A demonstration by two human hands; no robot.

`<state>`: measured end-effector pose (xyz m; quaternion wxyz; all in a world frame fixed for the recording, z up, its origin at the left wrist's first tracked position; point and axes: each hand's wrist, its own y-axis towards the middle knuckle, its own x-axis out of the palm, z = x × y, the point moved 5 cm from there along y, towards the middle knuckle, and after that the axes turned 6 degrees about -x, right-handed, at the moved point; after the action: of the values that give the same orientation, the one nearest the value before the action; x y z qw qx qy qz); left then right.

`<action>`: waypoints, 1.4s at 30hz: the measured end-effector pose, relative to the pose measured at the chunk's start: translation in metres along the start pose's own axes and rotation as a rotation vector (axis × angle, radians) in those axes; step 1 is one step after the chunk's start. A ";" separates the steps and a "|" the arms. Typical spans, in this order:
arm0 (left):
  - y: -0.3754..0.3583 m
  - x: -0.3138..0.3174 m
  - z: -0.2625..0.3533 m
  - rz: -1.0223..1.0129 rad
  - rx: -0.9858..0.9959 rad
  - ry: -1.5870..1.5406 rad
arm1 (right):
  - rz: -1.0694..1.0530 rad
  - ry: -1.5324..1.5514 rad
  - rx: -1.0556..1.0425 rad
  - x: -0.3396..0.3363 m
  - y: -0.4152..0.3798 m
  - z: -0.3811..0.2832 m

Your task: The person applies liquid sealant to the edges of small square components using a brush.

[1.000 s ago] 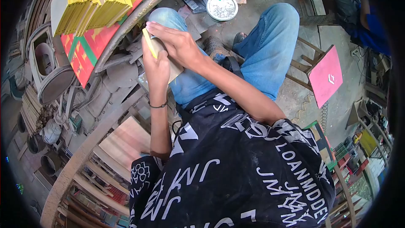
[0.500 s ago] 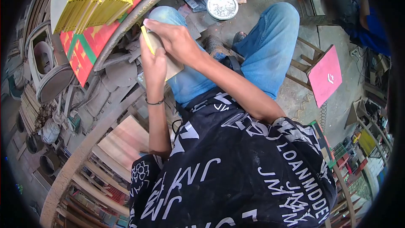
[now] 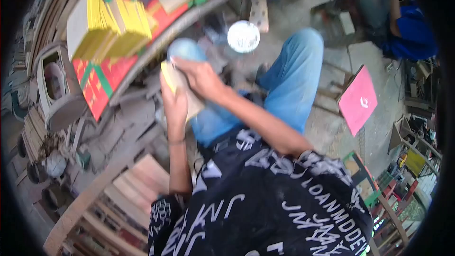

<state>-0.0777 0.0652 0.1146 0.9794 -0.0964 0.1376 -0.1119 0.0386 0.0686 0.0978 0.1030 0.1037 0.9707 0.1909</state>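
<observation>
My left hand (image 3: pixel 175 110) grips a thin wooden board (image 3: pixel 193 105) with a yellow-painted edge, holding it tilted above my thigh. My right hand (image 3: pixel 204 78) is closed at the board's far end, its fingertips close to the yellow edge. Whatever those fingers may pinch is hidden and blurred. Ahead and to the left, a stack of similar boards with yellow edges (image 3: pixel 121 21) stands on a red and green tabletop (image 3: pixel 97 106).
Beyond my knees a white-topped bucket (image 3: pixel 243 37) stands on the floor. A pink-topped stool (image 3: pixel 359 100) is to my right. Another person in blue (image 3: pixel 411 31) sits at the upper right. Scrap and chair parts (image 3: pixel 66 114) crowd the left. Slatted wooden furniture (image 3: pixel 106 208) is beside me.
The view has tilted up, so my hands, the board and the stack appear lower. More of the tabletop and the other person shows. Both hands stay at the board.
</observation>
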 end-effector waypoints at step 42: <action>-0.020 0.001 -0.003 0.126 0.140 -0.020 | -0.170 0.070 -0.053 -0.003 -0.013 -0.019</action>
<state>-0.0814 0.0453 0.1155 0.9902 -0.0201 0.1253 -0.0585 0.0349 0.0493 0.1102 0.0877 0.0115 0.9736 0.2103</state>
